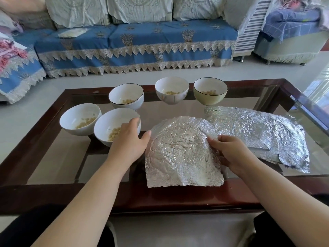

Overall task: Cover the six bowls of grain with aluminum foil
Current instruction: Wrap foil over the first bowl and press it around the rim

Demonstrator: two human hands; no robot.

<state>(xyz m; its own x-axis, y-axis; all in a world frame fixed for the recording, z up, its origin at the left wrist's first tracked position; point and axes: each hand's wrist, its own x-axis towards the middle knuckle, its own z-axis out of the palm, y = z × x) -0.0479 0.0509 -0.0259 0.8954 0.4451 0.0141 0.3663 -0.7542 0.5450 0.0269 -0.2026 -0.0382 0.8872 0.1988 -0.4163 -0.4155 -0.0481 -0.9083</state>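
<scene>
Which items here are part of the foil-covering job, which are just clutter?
Job: five visible uncovered grain bowls, e.g. nearest bowl; foil sheet pinched by right hand; foil stack; left hand.
Clutter: sofa; white bag.

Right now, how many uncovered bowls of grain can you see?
5. Two sit front left, one behind them, two at the back. A sixth may be hidden under the foil.

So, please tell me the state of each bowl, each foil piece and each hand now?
Five visible bowls: uncovered, grain inside.
Front foil sheet: crumpled, domed; what is under it is hidden.
Foil stack: flat on table.
Left hand: resting on near bowl.
Right hand: pinching front sheet.
</scene>
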